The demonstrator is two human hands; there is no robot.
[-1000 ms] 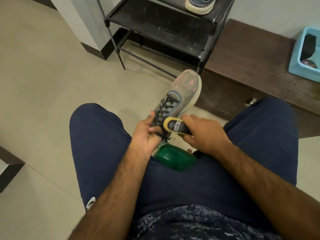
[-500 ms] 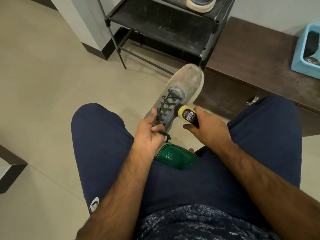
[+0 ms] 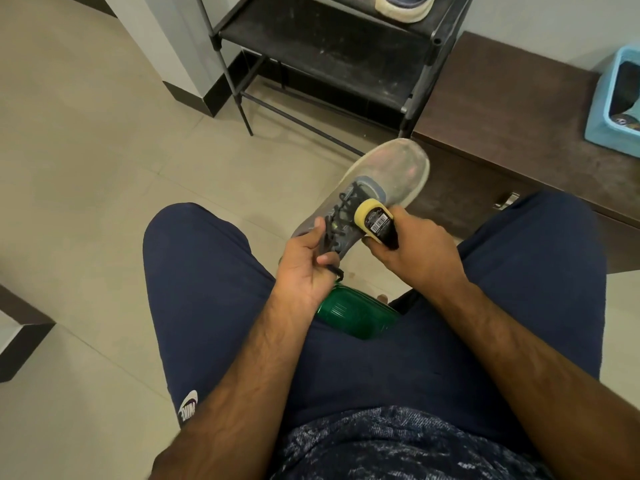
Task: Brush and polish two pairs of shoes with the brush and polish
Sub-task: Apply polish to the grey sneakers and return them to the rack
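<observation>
Lap first: blue shorts point(image 3: 214, 271), with a green object point(image 3: 353, 317) wedged between the thighs; what it is I cannot tell.

Left hand point(image 3: 304, 271) grips the shoe point(image 3: 391, 171) at its heel end. The thumb lies over the laces point(image 3: 341, 216), the fingers curl under, and the toe points away and up. The grip is the same as a second ago.

Right hand point(image 3: 426, 258) has its fingers wrapped tight round the polish point(image 3: 381, 226), a dark bottle with the barcode facing up. Its yellow sponge point(image 3: 363, 213) touches the shoe's right side, just beside the upper eyelets.

Change: a second ago the sponge lies low across the laces, close to the left thumb. Half a second ago it is off to the side by the tongue. Now it is further toward the toe, and the shoe is raised and tilted a little more. Judged from that, this is one polish stroke running from heel to toe along the upper. The toe cap looks scuffed and not yet covered. So polishing of this shoe is mid-way, and the other shoes are still to do.

Beyond is a brown bench point(image 3: 512, 109), then a black rack point(image 3: 329, 50) with a second shoe point(image 3: 401, 10) on its top shelf. A blue basket point(image 3: 609, 112) sits on the bench at far right, its contents unclear. No brush can be made out anywhere.
</observation>
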